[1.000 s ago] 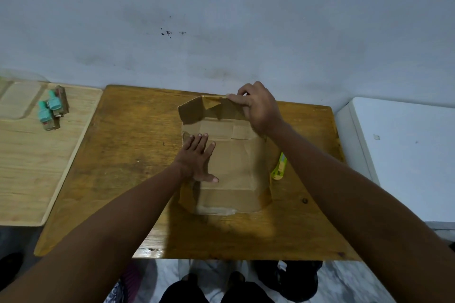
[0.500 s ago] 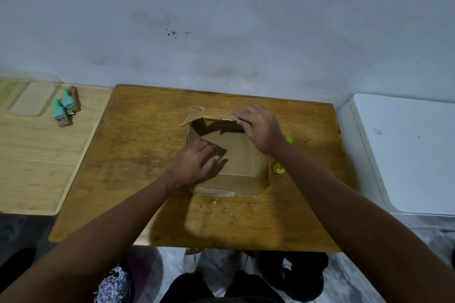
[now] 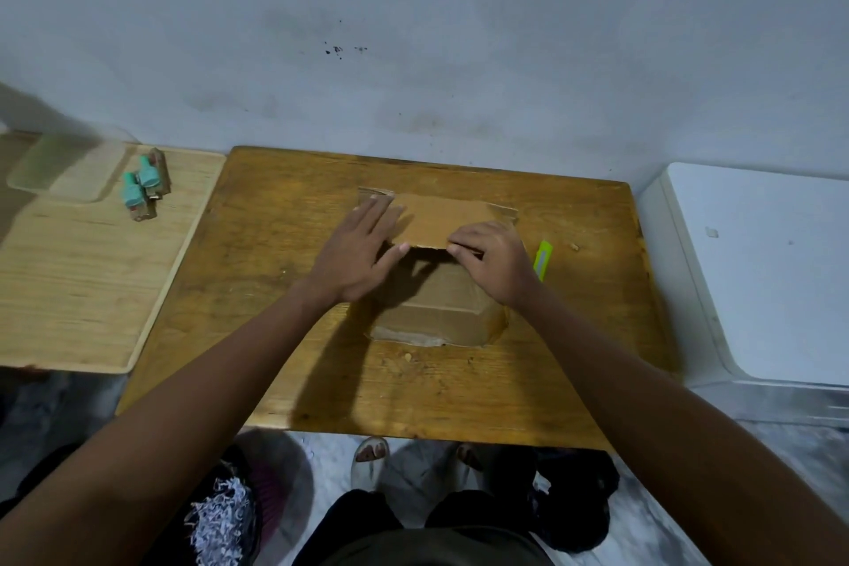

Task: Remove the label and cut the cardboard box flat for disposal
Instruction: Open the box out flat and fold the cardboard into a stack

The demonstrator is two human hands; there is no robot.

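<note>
Under both hands, the left hand (image 3: 356,255) flat with straight fingers on a flap (image 3: 443,218) and the right hand (image 3: 494,264) curled over its edge, the box (image 3: 436,313) mid-table (image 3: 285,335) looks light, stiff yet creasable, best held by flap edges.

- A worn, honey-brown wooden table (image 3: 275,290) with a rectangular top is set against a pale wall.
- A brown cardboard box (image 3: 436,317) is seen resting at the middle of the table, with one flap folded across its top.
- A slim yellow-green utility knife (image 3: 543,260) lies on the table just right of the box.
- Small pale crumbs (image 3: 574,247) are scattered on the wood near the knife and in front of the box.
</note>
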